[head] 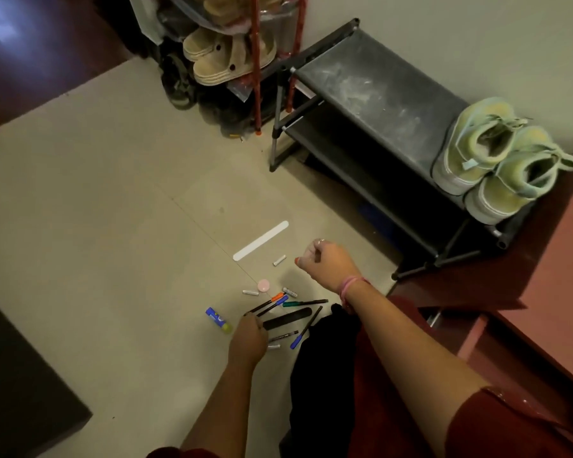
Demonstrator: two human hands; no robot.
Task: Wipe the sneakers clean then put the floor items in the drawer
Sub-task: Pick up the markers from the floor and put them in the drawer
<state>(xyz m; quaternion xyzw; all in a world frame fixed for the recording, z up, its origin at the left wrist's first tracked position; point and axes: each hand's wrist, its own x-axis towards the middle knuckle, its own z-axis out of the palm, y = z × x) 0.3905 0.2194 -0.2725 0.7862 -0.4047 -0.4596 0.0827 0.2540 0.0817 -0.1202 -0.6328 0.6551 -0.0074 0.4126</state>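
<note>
Pale green sneakers (pixel 497 160) stand on the right end of a black shoe rack (pixel 377 94). Small items lie scattered on the floor: a white nail file (pixel 261 241), batteries (pixel 279 260), a pink round disc (pixel 263 285), pens with coloured caps (pixel 277 296), a green marker (pixel 303 304), a black file (pixel 286 319) and a blue glue stick (pixel 218 320). My left hand (pixel 248 338) is down on the floor, fingers curled over the tail ends of two pens. My right hand (pixel 325 259) hovers above the batteries as a closed fist; nothing clearly shows in it.
A reddish wooden cabinet (pixel 559 259) stands at the right, with a drawer (pixel 460 328) pulled partly out beside my right arm. A red-poled rack with tan slippers (pixel 225 57) is at the back. Dark furniture (pixel 20 375) sits at the lower left.
</note>
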